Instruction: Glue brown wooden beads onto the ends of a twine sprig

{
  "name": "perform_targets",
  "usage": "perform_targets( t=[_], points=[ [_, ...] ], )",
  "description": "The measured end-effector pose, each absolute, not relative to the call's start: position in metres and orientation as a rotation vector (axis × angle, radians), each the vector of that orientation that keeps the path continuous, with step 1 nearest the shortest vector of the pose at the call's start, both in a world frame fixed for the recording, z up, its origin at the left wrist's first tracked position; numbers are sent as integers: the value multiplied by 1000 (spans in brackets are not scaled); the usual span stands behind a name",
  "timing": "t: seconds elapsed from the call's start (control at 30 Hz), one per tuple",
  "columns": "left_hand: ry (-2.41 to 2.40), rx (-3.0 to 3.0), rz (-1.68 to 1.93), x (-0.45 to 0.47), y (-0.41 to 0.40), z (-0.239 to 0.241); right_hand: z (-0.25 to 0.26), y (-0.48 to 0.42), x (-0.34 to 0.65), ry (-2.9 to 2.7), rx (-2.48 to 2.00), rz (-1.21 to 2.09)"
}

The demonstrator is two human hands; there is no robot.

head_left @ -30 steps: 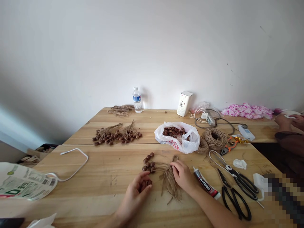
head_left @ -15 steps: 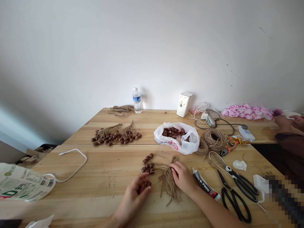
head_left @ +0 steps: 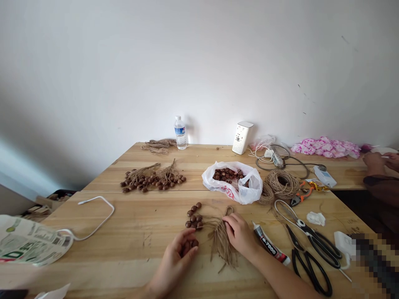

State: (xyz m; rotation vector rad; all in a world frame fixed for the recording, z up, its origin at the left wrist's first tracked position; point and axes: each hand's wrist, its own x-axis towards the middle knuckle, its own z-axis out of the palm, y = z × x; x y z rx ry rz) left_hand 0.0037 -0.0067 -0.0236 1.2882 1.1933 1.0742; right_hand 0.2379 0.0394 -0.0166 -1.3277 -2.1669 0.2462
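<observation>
Several round brown nuts lie cupped in my left hand (head_left: 176, 259), its fingers curled around them. Just beyond its fingertips a small cluster of brown nuts (head_left: 193, 216) rests on the wooden table (head_left: 124, 232), some joined to thin strands of twine. My right hand (head_left: 239, 232) is closed on the upper part of a bundle of jute twine (head_left: 222, 245), just below its loop. The loose ends of the bundle fan out toward me on the table. Beside my right forearm lies a black glue tube (head_left: 270, 245).
Nut-and-twine bunches (head_left: 152, 178) lie at left. A plastic bag (head_left: 232, 182) of nuts sits near twine coils (head_left: 282, 184). Two pairs of scissors (head_left: 307, 265), pliers (head_left: 301, 196), and a white cable (head_left: 107, 216) lie around. A bottle (head_left: 180, 133) stands behind; another person's hands (head_left: 378, 162) are far right.
Both hands stay in nearly the same place. The whole view shifts very slightly; the nuts and twine look almost unchanged.
</observation>
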Motion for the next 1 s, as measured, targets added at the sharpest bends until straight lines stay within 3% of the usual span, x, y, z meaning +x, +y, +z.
perform_targets(
  t=[1.0],
  points=[
    [1190,1318,1071,3,-6,-29,-17,40,239,-2170,-1309,219]
  ],
)
